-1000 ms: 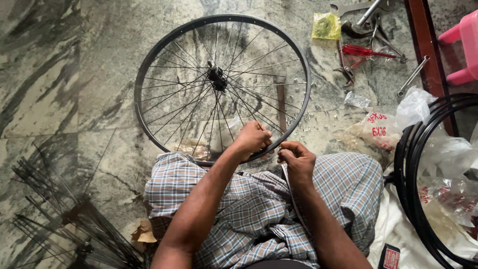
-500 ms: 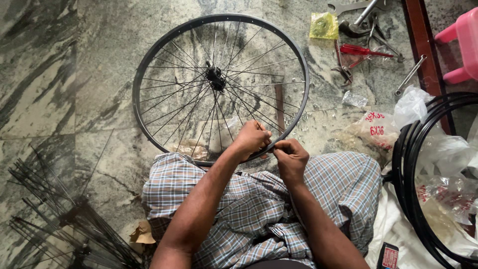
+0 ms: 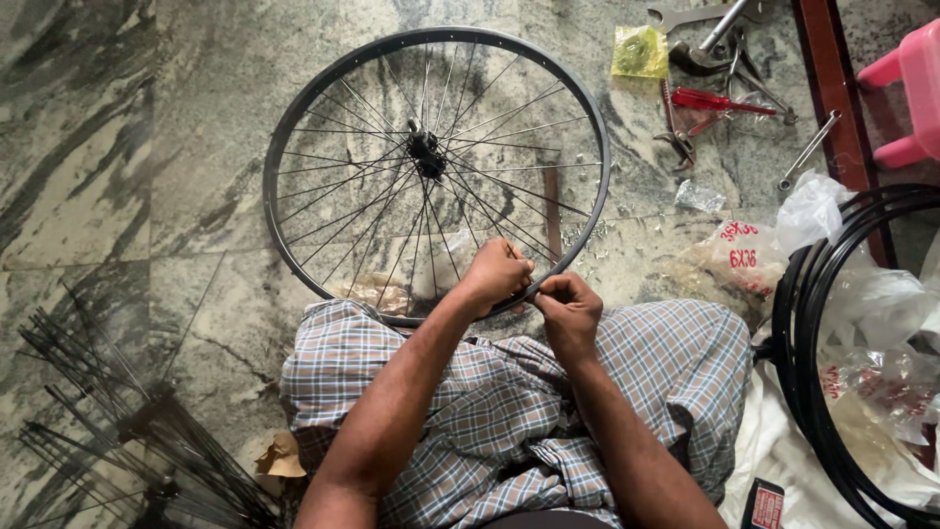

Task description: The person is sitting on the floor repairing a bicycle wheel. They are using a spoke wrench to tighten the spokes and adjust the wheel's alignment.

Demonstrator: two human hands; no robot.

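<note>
A black bicycle wheel rim (image 3: 294,127) with thin metal spokes and a dark hub (image 3: 425,150) lies flat on the marble floor, its near edge resting against my checked-cloth lap (image 3: 509,411). My left hand (image 3: 497,275) grips the near rim where a spoke meets it. My right hand (image 3: 567,309) is closed right beside it, fingers pinched at the same spot on the rim. What the fingertips pinch is too small to see.
A bundle of loose black spokes (image 3: 117,431) fans out at lower left. Wrenches, a red-handled tool (image 3: 720,101) and a yellow packet (image 3: 638,51) lie at upper right. Black rims (image 3: 798,323) and plastic bags (image 3: 744,257) sit at right, a pink stool (image 3: 916,93) beyond.
My right hand has moved slightly left, closer to my left hand at the rim. The wheel stays where it was.
</note>
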